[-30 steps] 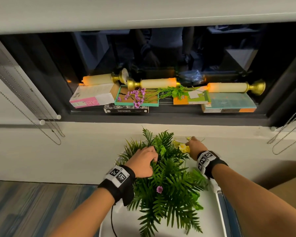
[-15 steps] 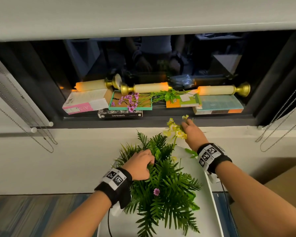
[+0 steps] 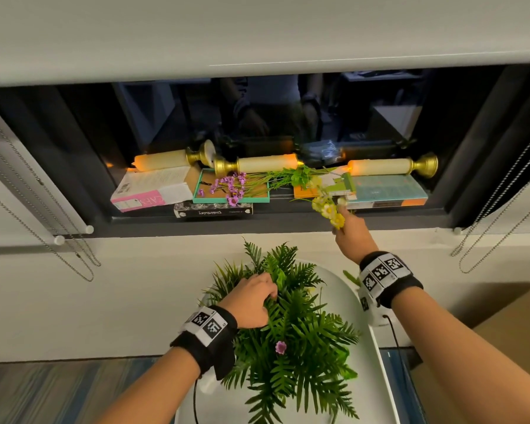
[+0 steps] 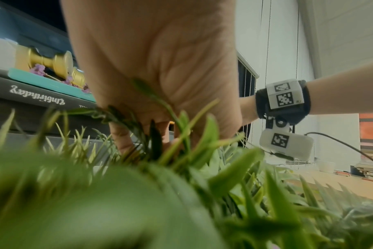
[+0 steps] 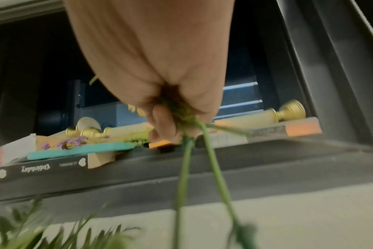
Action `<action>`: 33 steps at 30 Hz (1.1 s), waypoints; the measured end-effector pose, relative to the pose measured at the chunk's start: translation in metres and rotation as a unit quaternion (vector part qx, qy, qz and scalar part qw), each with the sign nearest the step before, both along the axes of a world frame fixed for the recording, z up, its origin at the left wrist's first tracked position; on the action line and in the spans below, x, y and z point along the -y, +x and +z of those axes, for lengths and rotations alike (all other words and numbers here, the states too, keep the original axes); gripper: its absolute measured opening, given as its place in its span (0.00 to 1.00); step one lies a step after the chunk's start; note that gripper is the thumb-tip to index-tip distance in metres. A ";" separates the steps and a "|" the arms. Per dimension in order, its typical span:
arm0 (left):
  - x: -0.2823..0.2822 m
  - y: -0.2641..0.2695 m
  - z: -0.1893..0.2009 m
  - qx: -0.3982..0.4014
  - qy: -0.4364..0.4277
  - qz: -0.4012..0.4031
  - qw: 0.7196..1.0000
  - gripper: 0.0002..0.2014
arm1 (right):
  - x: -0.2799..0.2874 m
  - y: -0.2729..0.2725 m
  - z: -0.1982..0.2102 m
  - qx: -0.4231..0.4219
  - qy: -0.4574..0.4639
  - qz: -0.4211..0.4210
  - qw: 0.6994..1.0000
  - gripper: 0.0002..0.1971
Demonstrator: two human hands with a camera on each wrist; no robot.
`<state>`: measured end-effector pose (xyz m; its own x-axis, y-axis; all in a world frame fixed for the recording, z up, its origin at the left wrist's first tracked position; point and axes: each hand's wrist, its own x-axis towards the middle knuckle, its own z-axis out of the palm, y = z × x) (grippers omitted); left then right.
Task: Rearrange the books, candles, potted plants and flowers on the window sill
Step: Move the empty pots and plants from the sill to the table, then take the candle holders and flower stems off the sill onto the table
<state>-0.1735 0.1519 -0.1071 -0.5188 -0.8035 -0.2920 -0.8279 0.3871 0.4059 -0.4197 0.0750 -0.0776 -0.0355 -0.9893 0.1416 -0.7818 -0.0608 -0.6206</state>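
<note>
On the window sill (image 3: 288, 220), books (image 3: 153, 189) lie flat with three candles (image 3: 266, 163) toppled behind and purple flowers (image 3: 231, 186) across them. Lower left, the left hand (image 3: 251, 301) curls its fingers into the fern plant (image 3: 291, 325) on a white surface (image 3: 364, 316). To the right, the right hand (image 3: 354, 238) pinches the stems of yellow flowers (image 3: 329, 209) at the sill's edge

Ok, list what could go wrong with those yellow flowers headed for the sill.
1. The right hand grips the yellow flowers by thin stems; trailing stems might snag the fern below.
2. The sill is crowded: three candles lie on their sides on the books. The right candle could roll if bumped.
3. The left hand holds fern fronds; tugging may tip the plant.
</note>
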 end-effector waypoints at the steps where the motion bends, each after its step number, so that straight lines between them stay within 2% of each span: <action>1: 0.000 0.000 0.000 -0.001 0.000 0.000 1.000 0.21 | -0.002 0.000 -0.012 0.014 0.035 0.000 0.999 0.16; 5: -0.001 0.001 -0.001 0.004 -0.003 0.002 1.000 0.22 | -0.018 0.001 -0.066 0.066 0.173 -0.007 0.983 0.07; 9: 0.000 0.002 -0.001 0.006 -0.001 0.005 1.000 0.21 | -0.034 0.002 -0.106 0.100 0.330 -0.017 0.938 0.10; 10: 0.000 0.002 -0.001 0.007 -0.001 0.005 1.000 0.21 | -0.036 0.001 -0.115 0.093 0.352 -0.004 0.932 0.12; 14: 0.000 0.002 -0.001 0.012 0.000 0.003 1.000 0.22 | -0.041 -0.001 -0.138 -0.038 0.375 0.035 0.926 0.24; 17: -0.001 0.002 -0.001 0.011 0.001 0.004 1.000 0.22 | -0.050 0.003 -0.128 -0.073 0.412 0.063 0.906 0.22; 20: 0.000 0.003 -0.001 0.010 -0.002 0.004 1.000 0.22 | -0.047 0.000 -0.126 -0.100 0.397 0.086 0.908 0.19; 26: 0.001 0.005 -0.001 -0.011 -0.006 0.003 1.000 0.20 | -0.034 -0.006 -0.107 -0.117 0.351 0.021 0.929 0.15; 33: 0.014 0.022 0.001 -0.083 0.018 0.033 0.996 0.09 | 0.002 -0.005 -0.046 -0.124 0.256 0.014 0.959 0.11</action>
<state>-0.1513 0.1382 -0.1059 -0.5093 -0.8279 -0.2349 -0.7710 0.3177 0.5519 -0.4248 0.0732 -0.1236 -0.0352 -0.9315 -0.3622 -0.9114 0.1786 -0.3707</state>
